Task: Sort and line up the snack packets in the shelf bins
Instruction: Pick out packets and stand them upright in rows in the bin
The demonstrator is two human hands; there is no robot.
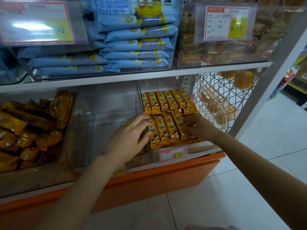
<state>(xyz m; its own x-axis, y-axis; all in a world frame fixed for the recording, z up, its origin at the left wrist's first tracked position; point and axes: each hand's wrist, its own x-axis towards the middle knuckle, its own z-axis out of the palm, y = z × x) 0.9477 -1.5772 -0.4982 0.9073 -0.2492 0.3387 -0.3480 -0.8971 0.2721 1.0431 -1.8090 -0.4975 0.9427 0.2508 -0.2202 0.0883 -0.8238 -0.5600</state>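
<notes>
Yellow snack packets [167, 128] lie in two neat rows inside a clear bin [171, 155] on the lower shelf, right of centre. My left hand [129, 136] rests with spread, straight fingers against the left edge of the front row. My right hand [194, 127] reaches into the bin from the right, its fingers curled over the rightmost packets of the front row; whether it grips one is hidden. The back row [167, 101] stands untouched.
A clear bin [103, 113] sits between the yellow packets and a bin of jumbled golden packets [33, 128] at the left. Blue biscuit packs [132, 47] fill the upper shelf. A wire basket [221, 100] of pastries stands at the right. The orange shelf base [157, 180] lies below.
</notes>
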